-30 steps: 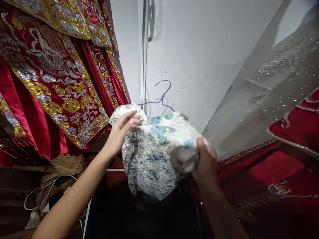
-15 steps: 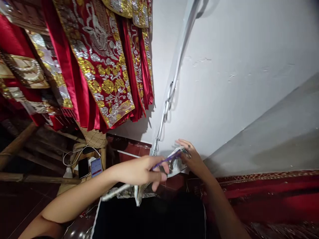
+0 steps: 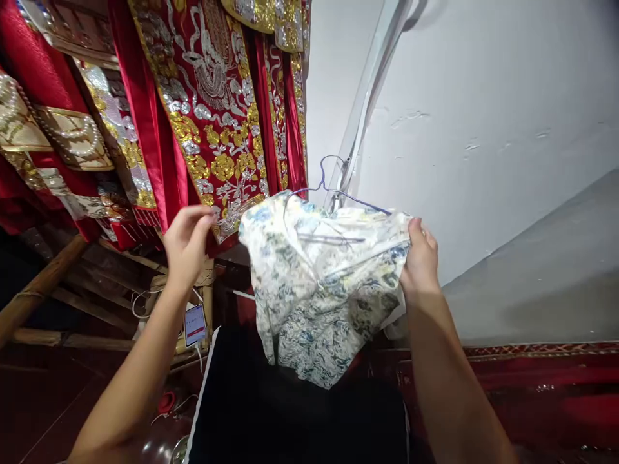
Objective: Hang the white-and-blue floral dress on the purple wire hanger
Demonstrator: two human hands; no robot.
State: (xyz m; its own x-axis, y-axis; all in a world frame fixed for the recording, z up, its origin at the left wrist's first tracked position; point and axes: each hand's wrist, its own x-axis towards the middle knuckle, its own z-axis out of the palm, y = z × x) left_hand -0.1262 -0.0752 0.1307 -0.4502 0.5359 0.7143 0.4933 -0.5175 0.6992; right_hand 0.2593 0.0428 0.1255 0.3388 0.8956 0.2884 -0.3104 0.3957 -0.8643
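Note:
A white floral blouse [image 3: 329,303] with blue, yellow and dark patterns hangs in front of me on a thin purple wire hanger [image 3: 323,183]. The hanger's hook is up by the metal strip on the wall; whether it is caught there I cannot tell. My right hand [image 3: 422,258] pinches the blouse's right shoulder edge between thumb and fingers. To the left of the blouse, and apart from it, my left hand [image 3: 187,241] is raised with fingers and thumb drawn together; nothing shows in it.
Red garments with gold and silver embroidery [image 3: 217,129] hang at the upper left. Below them, a lit phone [image 3: 195,324] and a white cable rest by a bamboo frame [image 3: 43,283]. A metal strip [image 3: 372,84] runs down the white wall. Red cloth [image 3: 541,393] lies at lower right.
The blouse, bunched low between my hands before, is now spread out on the hanger. My left hand has moved left and up, off the hanger; my right hand has moved right and up.

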